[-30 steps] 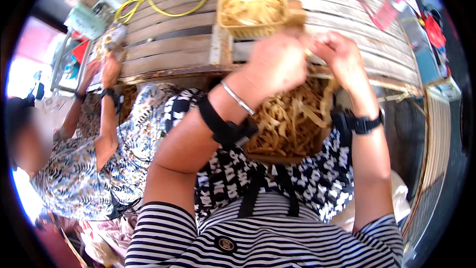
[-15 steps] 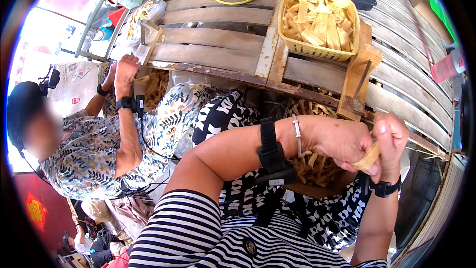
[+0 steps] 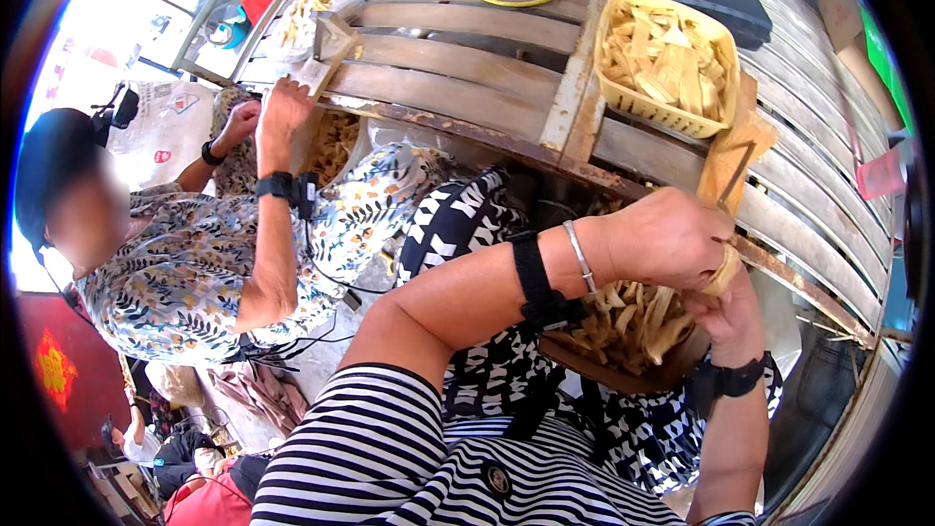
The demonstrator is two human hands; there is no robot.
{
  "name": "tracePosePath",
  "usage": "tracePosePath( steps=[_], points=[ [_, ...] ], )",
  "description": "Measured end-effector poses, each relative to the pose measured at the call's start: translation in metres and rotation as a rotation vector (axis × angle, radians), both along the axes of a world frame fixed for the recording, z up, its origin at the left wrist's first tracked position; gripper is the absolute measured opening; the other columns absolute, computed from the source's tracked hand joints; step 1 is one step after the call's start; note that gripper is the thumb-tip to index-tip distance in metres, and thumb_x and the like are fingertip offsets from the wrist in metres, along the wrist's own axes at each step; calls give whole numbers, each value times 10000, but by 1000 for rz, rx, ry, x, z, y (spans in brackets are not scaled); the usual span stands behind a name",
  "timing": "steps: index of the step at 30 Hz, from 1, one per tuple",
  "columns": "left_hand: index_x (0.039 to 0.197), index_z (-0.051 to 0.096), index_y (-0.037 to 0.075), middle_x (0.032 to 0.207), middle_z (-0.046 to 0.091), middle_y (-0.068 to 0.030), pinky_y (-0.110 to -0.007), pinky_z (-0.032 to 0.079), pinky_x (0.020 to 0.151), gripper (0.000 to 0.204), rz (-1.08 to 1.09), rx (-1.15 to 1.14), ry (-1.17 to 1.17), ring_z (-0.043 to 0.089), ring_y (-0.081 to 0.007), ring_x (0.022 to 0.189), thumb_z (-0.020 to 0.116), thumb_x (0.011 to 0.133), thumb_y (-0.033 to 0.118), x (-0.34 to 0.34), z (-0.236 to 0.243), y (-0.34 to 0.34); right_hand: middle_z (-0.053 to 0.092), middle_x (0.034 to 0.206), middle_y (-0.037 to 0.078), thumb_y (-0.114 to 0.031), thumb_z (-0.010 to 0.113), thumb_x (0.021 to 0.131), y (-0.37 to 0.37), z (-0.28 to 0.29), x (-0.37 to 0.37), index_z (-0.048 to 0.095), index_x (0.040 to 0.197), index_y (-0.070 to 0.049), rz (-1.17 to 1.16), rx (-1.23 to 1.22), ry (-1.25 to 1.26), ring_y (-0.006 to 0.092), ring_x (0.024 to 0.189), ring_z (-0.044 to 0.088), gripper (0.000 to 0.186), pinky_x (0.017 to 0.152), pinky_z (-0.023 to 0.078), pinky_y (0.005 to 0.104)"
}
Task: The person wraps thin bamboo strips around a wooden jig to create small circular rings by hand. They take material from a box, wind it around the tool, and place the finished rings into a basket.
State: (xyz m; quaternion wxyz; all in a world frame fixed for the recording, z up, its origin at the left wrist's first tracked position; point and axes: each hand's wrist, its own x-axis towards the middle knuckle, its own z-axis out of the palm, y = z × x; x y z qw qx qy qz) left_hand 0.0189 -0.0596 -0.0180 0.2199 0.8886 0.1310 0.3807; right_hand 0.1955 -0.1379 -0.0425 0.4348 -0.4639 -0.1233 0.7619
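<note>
My left hand (image 3: 670,242) is closed on a pale yellow dried strip (image 3: 724,271), close by the table edge. Closed too, my right hand (image 3: 732,317) grips the lower end of that strip, its fingers partly hidden behind it. Just beyond both hands, a wooden block with a thin dark blade (image 3: 737,173) stands at the table's edge. Below them, a box of loose brownish-yellow strips (image 3: 623,331) rests by my lap. A yellow plastic basket (image 3: 672,124) full of paler strips sits on the table past the block.
The slatted wooden table (image 3: 458,68) runs across the front. On it lie a dark flat box (image 3: 706,0) and a yellow cable (image 3: 506,2). A co-worker (image 3: 195,253) sits at my left, hands at another wooden block (image 3: 326,58). A pink container (image 3: 881,173) is at the far right.
Both hands have shifted: the left is raised slightly and turned over the strip, the right is lower and nearer me. More of the box of strips now shows. The view has moved slightly.
</note>
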Motion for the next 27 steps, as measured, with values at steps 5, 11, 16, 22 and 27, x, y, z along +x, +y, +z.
tracePosePath(
  steps=[5, 11, 16, 22, 27],
  points=[
    [787, 626, 100, 832, 598, -47, -366, 473, 676, 102, 241, 97, -233, 581, -254, 727, 643, 692, 66, 7, 3, 1, 578, 725, -46, -208, 620, 875, 10, 17, -12, 605, 949, -109, -219, 286, -133, 24, 483, 443, 125, 463, 359, 147],
    [959, 653, 18, 1040, 651, -130, -332, 516, 794, 161, 146, -700, 164, 652, -264, 872, 600, 815, 64, 3, 11, 4, 627, 763, -19, -155, 597, 903, 17, 32, -3, 650, 897, -28, -62, 649, -757, 36, 620, 516, 137, 541, 408, 176],
    [845, 634, -46, 1004, 644, -176, -339, 508, 760, 121, 172, -377, 285, 635, -323, 867, 582, 791, 49, 5, -5, -1, 583, 690, 111, -248, 570, 910, 15, 19, -7, 629, 860, -37, 175, 928, -1346, 149, 624, 553, 225, 602, 453, 273],
    [724, 621, -46, 977, 640, -139, -317, 504, 742, 92, 0, -540, -139, 617, -236, 848, 591, 792, 10, 4, 7, 2, 536, 599, 16, -250, 474, 946, 20, 24, -8, 603, 814, -24, 155, 442, -663, 116, 514, 476, 292, 473, 379, 250],
    [883, 651, -38, 1008, 637, -100, -281, 470, 835, 92, 5, -895, -402, 590, -155, 917, 592, 851, 25, -12, 20, 9, 277, 486, -95, -398, 484, 951, 10, 24, 7, 573, 769, -31, 128, 269, 38, 23, 409, 195, 419, 409, 152, 212]
  ],
)
